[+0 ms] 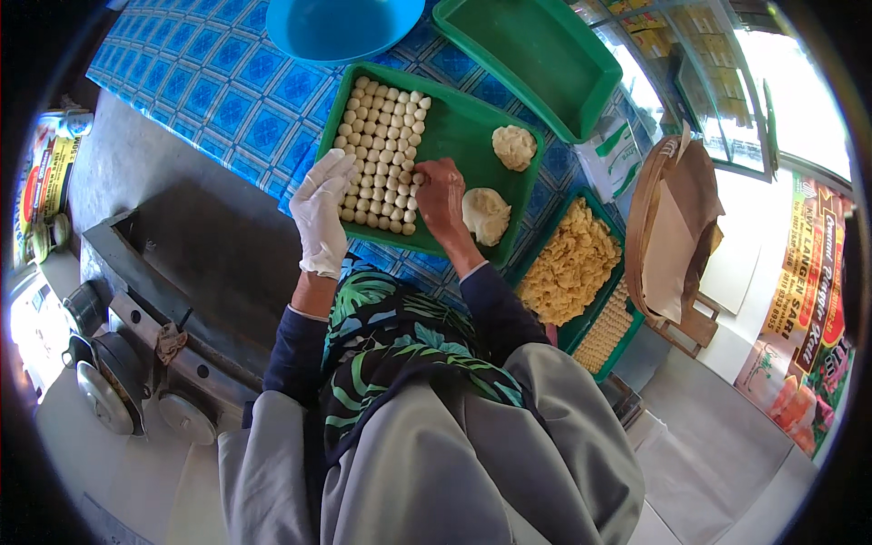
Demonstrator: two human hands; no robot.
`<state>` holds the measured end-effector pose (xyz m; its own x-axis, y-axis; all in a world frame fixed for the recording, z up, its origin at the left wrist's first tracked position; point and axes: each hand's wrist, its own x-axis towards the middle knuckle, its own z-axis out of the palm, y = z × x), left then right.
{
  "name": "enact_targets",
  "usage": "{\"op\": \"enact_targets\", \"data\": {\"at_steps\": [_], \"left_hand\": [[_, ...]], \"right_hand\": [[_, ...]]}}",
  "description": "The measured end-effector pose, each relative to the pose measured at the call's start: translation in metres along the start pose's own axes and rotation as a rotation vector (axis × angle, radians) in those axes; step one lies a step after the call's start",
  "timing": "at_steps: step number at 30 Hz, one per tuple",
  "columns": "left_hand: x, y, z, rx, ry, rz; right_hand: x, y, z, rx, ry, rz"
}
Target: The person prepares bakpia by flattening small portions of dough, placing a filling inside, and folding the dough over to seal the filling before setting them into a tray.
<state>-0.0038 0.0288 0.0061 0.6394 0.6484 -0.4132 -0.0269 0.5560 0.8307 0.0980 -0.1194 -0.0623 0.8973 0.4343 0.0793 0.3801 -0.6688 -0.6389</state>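
Observation:
A green tray (445, 107) lies in front of me, its left half filled with tight rows of small pale dough balls (380, 136). Two larger dough lumps rest in its right half: a rough one (515, 148) near the far corner and a smoother one (486, 216) by the near edge. My left hand (322, 211), in a white glove, is at the tray's left rim with its fingers pressed together; what they hold, if anything, is hidden. My bare right hand (440, 202) is closed at the right side of the rows, fingertips pinching a dough ball (418, 179).
A blue basin (345, 27) and another green tray (536, 54) stand beyond on the blue patterned tablecloth (232, 104). To the right are a tray of yellow crumbly pieces (577, 259), more balls (604, 331) and a round woven tray (668, 227). Pots (113, 363) stand lower left.

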Motion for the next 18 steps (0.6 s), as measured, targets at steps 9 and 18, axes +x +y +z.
{"op": "enact_targets", "data": {"at_steps": [9,18], "left_hand": [[-0.007,-0.001,0.012,-0.014,-0.051,-0.141],[-0.043,-0.063,0.064,0.004,-0.560,-0.771]], "right_hand": [[0.006,0.026,-0.059,-0.121,0.067,-0.101],[0.008,0.067,-0.100,-0.145,-0.208,-0.163]]}}
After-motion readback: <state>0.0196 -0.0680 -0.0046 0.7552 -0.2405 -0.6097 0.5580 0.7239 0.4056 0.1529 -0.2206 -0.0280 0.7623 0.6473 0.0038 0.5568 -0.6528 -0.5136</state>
